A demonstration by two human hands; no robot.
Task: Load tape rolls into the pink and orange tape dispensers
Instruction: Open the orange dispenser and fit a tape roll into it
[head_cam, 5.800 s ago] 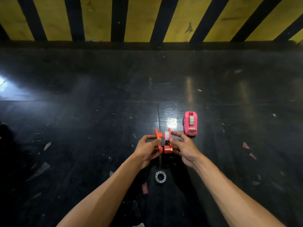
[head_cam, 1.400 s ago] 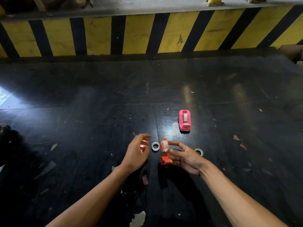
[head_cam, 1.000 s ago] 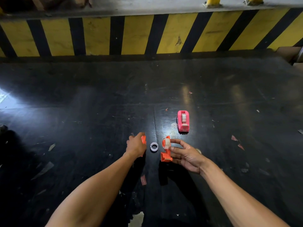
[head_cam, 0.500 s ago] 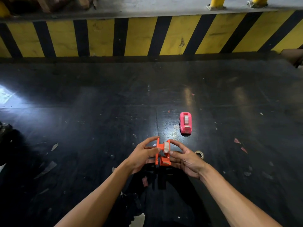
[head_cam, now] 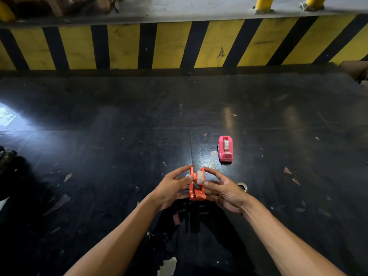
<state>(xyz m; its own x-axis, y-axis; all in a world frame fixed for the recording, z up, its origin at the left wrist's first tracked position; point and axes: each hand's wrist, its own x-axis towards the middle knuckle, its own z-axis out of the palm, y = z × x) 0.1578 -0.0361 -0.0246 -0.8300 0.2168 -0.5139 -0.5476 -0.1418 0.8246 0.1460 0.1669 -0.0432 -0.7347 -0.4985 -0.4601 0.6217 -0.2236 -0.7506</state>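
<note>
The orange tape dispenser (head_cam: 196, 191) is held above the black floor between both hands. A pale tape roll (head_cam: 200, 176) sits between its two side walls. My left hand (head_cam: 171, 189) grips the dispenser's left side, thumb pressing near the roll. From the other side my right hand (head_cam: 224, 191) clasps it, fingers curled over the top. The pink tape dispenser (head_cam: 225, 149) stands on the floor beyond my right hand, with a roll showing in its top slot.
A small ring-shaped core (head_cam: 242, 186) lies on the floor just right of my right hand. Paper scraps (head_cam: 290, 173) litter the dark floor. A yellow-and-black striped curb (head_cam: 179, 46) runs across the far side. A cardboard corner (head_cam: 356, 70) pokes in at right.
My left hand put down and came back from the left, bringing the orange side piece to the dispenser. Both hands now close around the dispenser with the roll inside.
</note>
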